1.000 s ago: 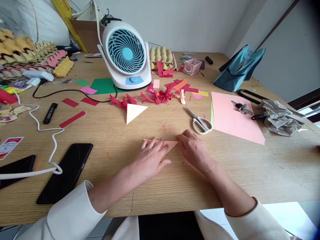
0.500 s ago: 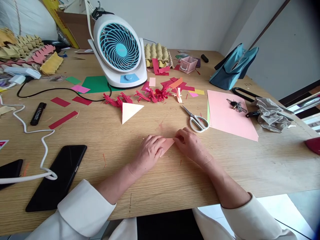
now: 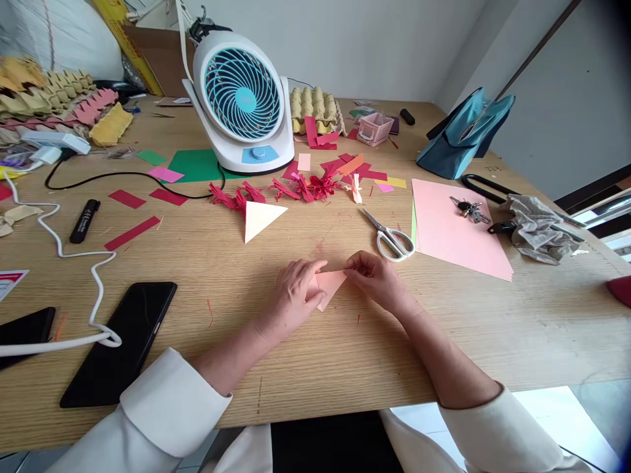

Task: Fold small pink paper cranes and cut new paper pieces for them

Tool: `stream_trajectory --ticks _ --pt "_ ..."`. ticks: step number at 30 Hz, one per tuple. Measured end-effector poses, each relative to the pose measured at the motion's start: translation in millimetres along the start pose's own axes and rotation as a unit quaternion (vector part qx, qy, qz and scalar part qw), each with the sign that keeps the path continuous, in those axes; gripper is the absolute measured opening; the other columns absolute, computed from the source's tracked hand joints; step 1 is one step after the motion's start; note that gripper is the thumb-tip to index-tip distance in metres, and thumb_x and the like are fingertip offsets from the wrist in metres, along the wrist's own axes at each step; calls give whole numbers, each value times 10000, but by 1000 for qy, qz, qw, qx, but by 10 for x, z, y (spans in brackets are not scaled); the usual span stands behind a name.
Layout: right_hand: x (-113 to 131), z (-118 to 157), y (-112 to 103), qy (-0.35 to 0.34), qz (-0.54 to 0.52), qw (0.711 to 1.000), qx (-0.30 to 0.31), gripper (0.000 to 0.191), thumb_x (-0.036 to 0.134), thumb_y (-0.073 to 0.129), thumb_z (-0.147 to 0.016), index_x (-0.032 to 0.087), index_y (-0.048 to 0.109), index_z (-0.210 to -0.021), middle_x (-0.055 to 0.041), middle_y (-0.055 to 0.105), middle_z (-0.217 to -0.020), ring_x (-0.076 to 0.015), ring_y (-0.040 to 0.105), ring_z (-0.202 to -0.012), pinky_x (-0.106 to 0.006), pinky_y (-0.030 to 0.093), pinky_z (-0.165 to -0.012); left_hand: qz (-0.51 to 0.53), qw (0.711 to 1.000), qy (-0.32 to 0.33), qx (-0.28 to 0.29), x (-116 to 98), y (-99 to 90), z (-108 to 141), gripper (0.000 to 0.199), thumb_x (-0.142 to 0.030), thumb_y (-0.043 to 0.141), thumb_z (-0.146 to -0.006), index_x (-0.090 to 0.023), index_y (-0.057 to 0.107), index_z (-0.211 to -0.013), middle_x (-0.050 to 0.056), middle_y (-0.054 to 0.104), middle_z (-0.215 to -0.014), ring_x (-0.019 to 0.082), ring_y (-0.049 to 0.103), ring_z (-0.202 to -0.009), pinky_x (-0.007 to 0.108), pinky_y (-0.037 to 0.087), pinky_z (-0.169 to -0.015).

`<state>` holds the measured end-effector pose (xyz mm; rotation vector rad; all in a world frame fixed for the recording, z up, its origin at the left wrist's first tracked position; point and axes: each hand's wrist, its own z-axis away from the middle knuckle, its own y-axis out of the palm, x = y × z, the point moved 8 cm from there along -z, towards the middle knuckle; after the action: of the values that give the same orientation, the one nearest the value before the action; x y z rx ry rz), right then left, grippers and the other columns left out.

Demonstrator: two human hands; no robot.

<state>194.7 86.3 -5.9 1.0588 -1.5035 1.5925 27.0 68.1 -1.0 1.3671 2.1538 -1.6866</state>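
A folded piece of salmon-pink paper [image 3: 329, 286] lies on the table between my hands, its lower corner pointing towards me. My left hand [image 3: 296, 289] rests over the paper's left part with fingers stretched out, hiding that side. At the paper's right corner, my right hand [image 3: 372, 277] pinches the tip between thumb and finger. Beyond my hands lie a cream paper triangle [image 3: 261, 220] and, to the right, white-handled scissors [image 3: 394, 243] with their blades pointing away to the left.
Behind the triangle are red crinkled paper pieces [image 3: 296, 189] and a white fan [image 3: 266, 161]. Pink sheets [image 3: 453, 240] with keys [image 3: 470, 210] on them lie right. A black phone [image 3: 123, 341], a marker [image 3: 85, 221] and a white cable [image 3: 96, 282] occupy the left.
The fingers of my left hand have lifted and spread a little, showing more of the paper. My right hand keeps its pinch on the corner. The view has shifted slightly.
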Motion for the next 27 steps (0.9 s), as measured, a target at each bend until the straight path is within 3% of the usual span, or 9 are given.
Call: stream_trajectory --ticks 7,16,21,27 --pt "-27 -27 27 -14 -94 996 0 190 354 647 -790 176 611 -845 -1 591 -756 -119 499 -649 -256 377 -583 51 997 -33 -36 112 -52 -20 433 -68 663 -797 -241 546 -1176 23 630 -956 201 600 -930 390 508 -879" --pt "-29 -18 103 -1 -146 989 36 280 407 682 -771 180 603 -915 -10 603 -802 -121 533 -685 -257 419 -611 89 993 -73 -21 177 -37 -37 197 -109 629 -826 -222 616 -987 21 675 -910 176 623 -853 329 520 -779" --pt "-56 6 148 14 -108 993 55 263 395 674 -786 169 610 -905 -11 613 -791 -113 512 -656 -243 379 -575 83 994 -64 -17 139 -63 -51 78 -140 605 -867 -211 632 -887 11 681 -874 168 613 -839 307 494 -756" --pt "-25 28 170 13 -38 997 63 199 354 668 -792 160 625 -795 15 577 -698 -102 456 -606 -229 333 -537 91 994 -54 -6 116 -56 -61 67 -161 612 -877 -208 644 -842 -3 667 -816 152 596 -785 293 468 -735"
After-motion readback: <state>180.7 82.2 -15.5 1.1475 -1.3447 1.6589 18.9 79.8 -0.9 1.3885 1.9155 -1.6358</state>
